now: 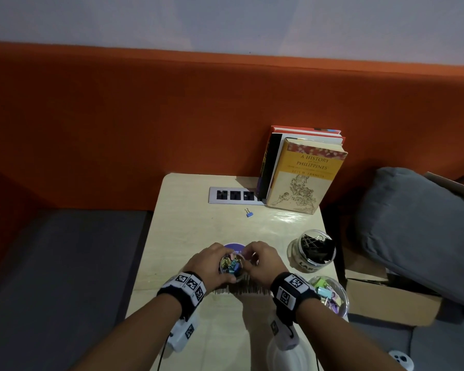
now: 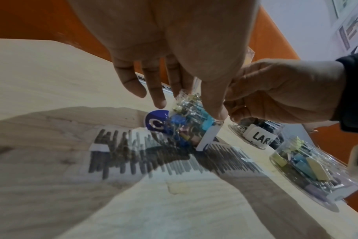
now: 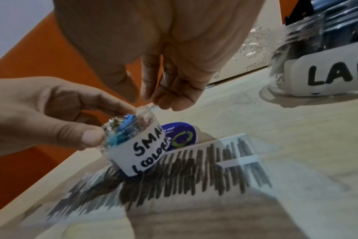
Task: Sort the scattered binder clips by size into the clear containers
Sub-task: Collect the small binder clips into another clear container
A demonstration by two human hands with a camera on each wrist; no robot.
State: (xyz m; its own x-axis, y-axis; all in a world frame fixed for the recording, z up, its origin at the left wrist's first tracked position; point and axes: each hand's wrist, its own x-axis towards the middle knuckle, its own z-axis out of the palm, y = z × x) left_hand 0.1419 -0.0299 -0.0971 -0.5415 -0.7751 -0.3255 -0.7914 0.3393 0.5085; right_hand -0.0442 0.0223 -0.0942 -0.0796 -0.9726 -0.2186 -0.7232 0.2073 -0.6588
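Note:
A small clear container (image 1: 232, 265) labelled "SMALL COLORED" (image 3: 137, 150) holds several coloured mini binder clips. My left hand (image 1: 220, 257) pinches its rim between thumb and forefinger (image 3: 106, 124) and holds it tilted just above the table. My right hand (image 1: 250, 257) hovers at the far rim, fingers loosely curled (image 3: 147, 95), with nothing visible in them. One blue binder clip (image 1: 249, 213) lies alone farther back on the table. A jar marked "LAR…" (image 1: 315, 250) holds black clips. A third clear container (image 1: 330, 295) holds pastel clips.
The pale wooden table (image 1: 188, 223) carries a round purple sticker (image 1: 235, 247) behind the small container and a scribbled paper patch (image 1: 241, 290) under it. Books (image 1: 303, 172) and a socket strip (image 1: 233, 195) stand at the back. A grey cushion (image 1: 418, 231) lies to the right.

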